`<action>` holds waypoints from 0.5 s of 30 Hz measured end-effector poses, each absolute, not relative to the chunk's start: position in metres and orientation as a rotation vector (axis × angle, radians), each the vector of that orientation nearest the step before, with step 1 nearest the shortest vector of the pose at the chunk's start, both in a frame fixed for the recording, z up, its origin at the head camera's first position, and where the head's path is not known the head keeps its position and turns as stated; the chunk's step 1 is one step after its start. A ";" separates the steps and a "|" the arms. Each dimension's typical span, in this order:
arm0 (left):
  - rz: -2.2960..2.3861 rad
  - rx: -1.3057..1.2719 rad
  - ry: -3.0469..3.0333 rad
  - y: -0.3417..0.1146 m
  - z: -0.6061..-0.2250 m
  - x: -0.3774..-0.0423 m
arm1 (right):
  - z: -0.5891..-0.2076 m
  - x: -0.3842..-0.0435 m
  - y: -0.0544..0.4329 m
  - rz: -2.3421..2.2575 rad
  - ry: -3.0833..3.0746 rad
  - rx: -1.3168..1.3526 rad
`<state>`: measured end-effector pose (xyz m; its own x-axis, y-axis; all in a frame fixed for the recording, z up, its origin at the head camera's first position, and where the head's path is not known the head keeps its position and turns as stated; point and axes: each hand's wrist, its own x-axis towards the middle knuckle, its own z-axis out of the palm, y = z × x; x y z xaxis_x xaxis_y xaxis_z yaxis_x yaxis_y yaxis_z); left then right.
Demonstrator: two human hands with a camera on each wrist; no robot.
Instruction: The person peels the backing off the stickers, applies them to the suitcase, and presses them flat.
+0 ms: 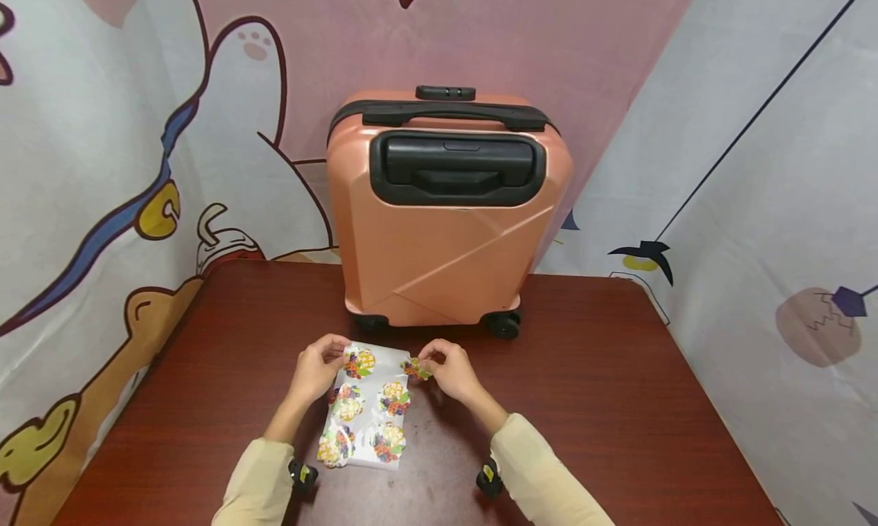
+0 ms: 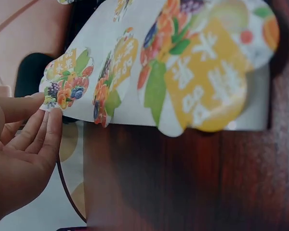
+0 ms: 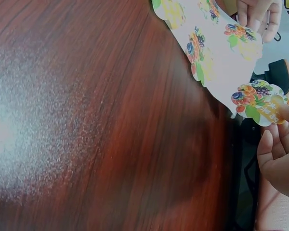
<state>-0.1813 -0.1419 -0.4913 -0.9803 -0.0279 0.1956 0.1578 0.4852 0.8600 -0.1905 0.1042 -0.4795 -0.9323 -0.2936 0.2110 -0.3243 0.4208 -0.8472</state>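
A white backing sheet (image 1: pixel 370 392) carries several fruit stickers, printed with grapes, oranges and leaves around a yellow label. My left hand (image 1: pixel 318 370) pinches the sheet's far left corner, thumb and fingers at the edge of a fruit sticker (image 2: pixel 70 77). At the far right corner, my right hand (image 1: pixel 449 370) pinches another fruit sticker (image 3: pixel 260 103) between thumb and fingers. That sticker juts out past the sheet's right edge, its left side still against the sheet. The sheet's far end is raised and bends down toward its near end.
A pink-orange suitcase (image 1: pixel 439 259) with black handles and wheels stands upright just beyond the hands. Everything is on a dark red-brown wooden table (image 1: pixel 604 404). A cartoon-printed cloth (image 1: pixel 741 168) hangs behind and along both sides.
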 end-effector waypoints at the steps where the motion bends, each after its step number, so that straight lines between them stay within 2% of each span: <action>1: -1.499 -0.107 -2.550 -0.143 -0.492 -0.181 | -0.480 -0.191 0.105 1.575 -2.623 0.571; 15: -1.455 0.003 -2.618 -0.149 -0.499 -0.180 | -0.481 -0.192 0.106 1.618 -2.636 0.565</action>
